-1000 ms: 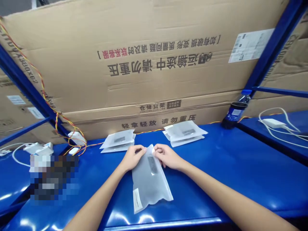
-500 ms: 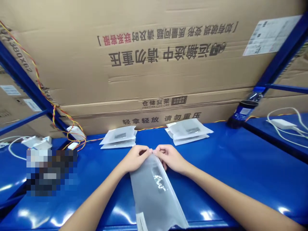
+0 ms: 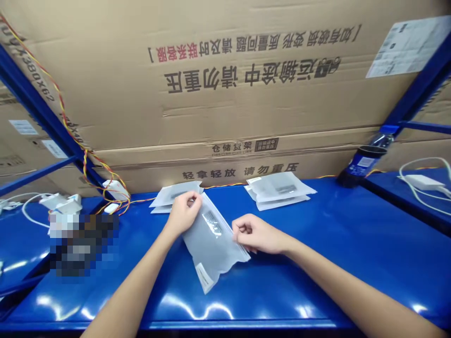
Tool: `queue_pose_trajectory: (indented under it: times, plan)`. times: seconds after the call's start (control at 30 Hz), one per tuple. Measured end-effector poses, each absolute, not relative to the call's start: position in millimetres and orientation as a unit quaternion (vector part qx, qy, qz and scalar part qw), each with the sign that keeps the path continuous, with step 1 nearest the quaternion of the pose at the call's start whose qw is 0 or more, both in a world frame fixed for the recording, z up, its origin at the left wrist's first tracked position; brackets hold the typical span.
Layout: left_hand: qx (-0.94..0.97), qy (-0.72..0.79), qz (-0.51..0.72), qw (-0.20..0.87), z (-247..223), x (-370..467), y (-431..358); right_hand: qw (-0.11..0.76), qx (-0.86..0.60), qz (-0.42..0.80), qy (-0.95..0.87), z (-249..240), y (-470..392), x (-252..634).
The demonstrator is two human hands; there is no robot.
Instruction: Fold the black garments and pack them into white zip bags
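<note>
A frosted plastic zip bag [image 3: 220,249] lies at a slant over the blue shelf, with a printed patch and a white label at its near corner. My left hand [image 3: 185,211] pinches the bag's far end between thumb and fingers. At the bag's right edge, along the strip that looks like its zip, my right hand [image 3: 259,233] has its fingers curled in a pinch. Behind my left hand rests a frosted bag stack [image 3: 165,197], partly covered by hand and bag. Another frosted bag stack [image 3: 282,188] sits farther right.
A large cardboard box [image 3: 225,112] walls off the back of the blue shelf [image 3: 317,281]. At the back right stands a dark bottle with a blue label [image 3: 359,164]. White adapters [image 3: 116,190] and twisted wires are at the left, near a blurred-out dark object [image 3: 84,249].
The bag has moved away from me and to the left. My hands, together at its far end before, are now apart: left at that end, right down the right edge.
</note>
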State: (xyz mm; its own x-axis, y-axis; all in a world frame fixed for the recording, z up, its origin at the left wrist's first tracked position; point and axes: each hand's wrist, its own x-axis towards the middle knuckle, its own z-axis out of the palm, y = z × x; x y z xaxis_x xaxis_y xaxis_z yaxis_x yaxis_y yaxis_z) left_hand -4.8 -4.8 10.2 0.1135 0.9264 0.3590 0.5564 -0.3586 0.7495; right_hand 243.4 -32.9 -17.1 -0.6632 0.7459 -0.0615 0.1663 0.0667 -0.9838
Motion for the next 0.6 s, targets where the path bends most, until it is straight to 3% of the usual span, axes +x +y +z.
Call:
queue_pose_trajectory:
  times: [0.17, 0.37, 0.6]
  plan:
    - [0.702, 0.537, 0.424, 0.197, 13.4, -20.4, 4.0, 0.172, -0.317, 0.559, -0.747, -8.7, -36.4, 251.4]
    - [0.746, 0.5, 0.378, 0.223, 8.2, 5.6, -12.7, 0.338, -0.368, 0.477, -0.723, -13.9, -29.8, 248.3]
    - [0.774, 0.488, 0.337, 0.221, -6.1, 38.4, -37.2, 0.245, -0.383, 0.551, -0.7, -20.5, -30.7, 246.0]
